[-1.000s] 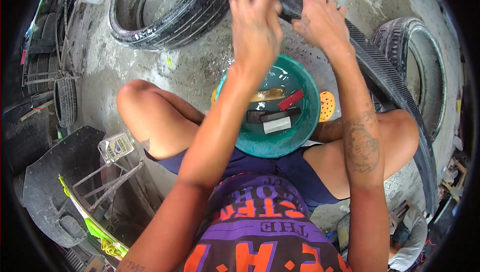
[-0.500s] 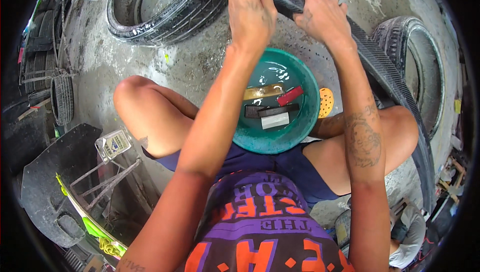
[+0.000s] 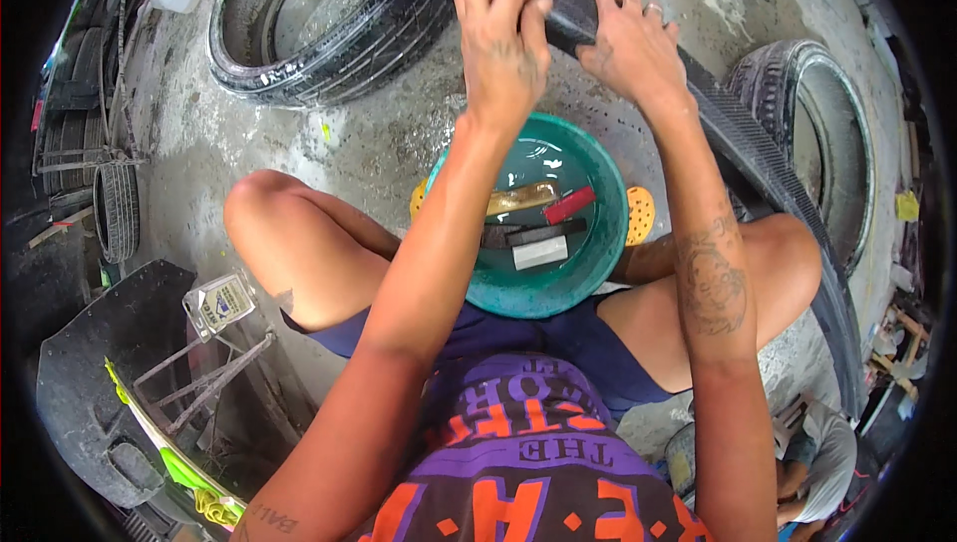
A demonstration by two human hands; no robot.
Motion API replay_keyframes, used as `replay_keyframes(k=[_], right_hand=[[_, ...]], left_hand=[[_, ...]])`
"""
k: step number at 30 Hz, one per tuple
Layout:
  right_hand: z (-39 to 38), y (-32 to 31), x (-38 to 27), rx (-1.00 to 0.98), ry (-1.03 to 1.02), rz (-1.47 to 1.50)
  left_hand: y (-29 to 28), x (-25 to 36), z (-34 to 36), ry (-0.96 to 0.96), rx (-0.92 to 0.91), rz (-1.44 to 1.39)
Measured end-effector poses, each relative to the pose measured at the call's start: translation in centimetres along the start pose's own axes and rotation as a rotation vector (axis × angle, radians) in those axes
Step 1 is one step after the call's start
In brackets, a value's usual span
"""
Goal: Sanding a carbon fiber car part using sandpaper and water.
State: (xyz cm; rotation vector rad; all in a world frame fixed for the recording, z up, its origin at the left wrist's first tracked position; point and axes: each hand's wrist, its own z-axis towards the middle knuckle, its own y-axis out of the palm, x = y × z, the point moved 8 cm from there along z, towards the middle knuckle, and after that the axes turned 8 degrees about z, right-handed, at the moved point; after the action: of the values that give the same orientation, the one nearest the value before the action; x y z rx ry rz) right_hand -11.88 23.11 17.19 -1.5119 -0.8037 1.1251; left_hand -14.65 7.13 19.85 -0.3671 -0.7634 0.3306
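Observation:
A long, curved black car trim piece with a carbon-fibre weave [image 3: 743, 123] arches across the far side and down the right, propped on two tires. My left hand [image 3: 503, 53] is at its near edge, fingers bent and closed; anything under them is hidden. Beside it my right hand [image 3: 638, 48] rests on the trim piece, fingers stretched out. Below both hands, between my legs, stands a green basin [image 3: 598, 273] of water. In it lie an amber block [image 3: 523, 198], a red block [image 3: 569, 205], a white block [image 3: 539, 253] and dark blocks [image 3: 546, 232].
One tire [image 3: 329, 83] lies at the far left, another [image 3: 842, 133] at the right. Yellow perforated footwear [image 3: 640, 216] shows beside the basin. A black panel [image 3: 90, 372] and a metal stand [image 3: 214, 372] are at the left. Another person [image 3: 822, 462] is at the lower right.
The view has shifted slightly, so more of the trim piece's left end shows. My right hand sits slightly further left on it; my left hand stays at about the same spot.

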Motion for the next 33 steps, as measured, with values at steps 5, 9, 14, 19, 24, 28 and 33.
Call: replay_keyframes(k=[5,9,14,19,24,28,33], right_hand=[[-0.2,-0.7,-0.3,0.066,-0.027,-0.027],[-0.3,-0.1,-0.2,-0.012,-0.007,0.038],[-0.2,-0.3,-0.3,0.037,-0.012,-0.047],[-0.2,-0.1,0.1,0.012,-0.011,-0.017],[0.2,-0.3,0.6,0.014,-0.024,0.13],[0.3,-0.3,0.8,0.032,0.039,0.318],[-0.2,-0.8,0.3,0.056,0.011,0.167]], left_hand=[[0.1,0.8,-0.7,0.12,0.006,-0.067],[0.2,-0.8,-0.4,-0.022,0.007,0.047],[0.3,0.1,-0.6,0.011,-0.032,-0.023],[-1.7,-1.9,2.0,-0.009,0.125,0.018],[-2.6,-3.9,-10.2,-0.167,-0.367,-0.086],[3.0,-8.0,-22.5,-0.301,-0.833,0.164],[9.7,-14.3,-27.2,-0.368,-1.309,0.38]])
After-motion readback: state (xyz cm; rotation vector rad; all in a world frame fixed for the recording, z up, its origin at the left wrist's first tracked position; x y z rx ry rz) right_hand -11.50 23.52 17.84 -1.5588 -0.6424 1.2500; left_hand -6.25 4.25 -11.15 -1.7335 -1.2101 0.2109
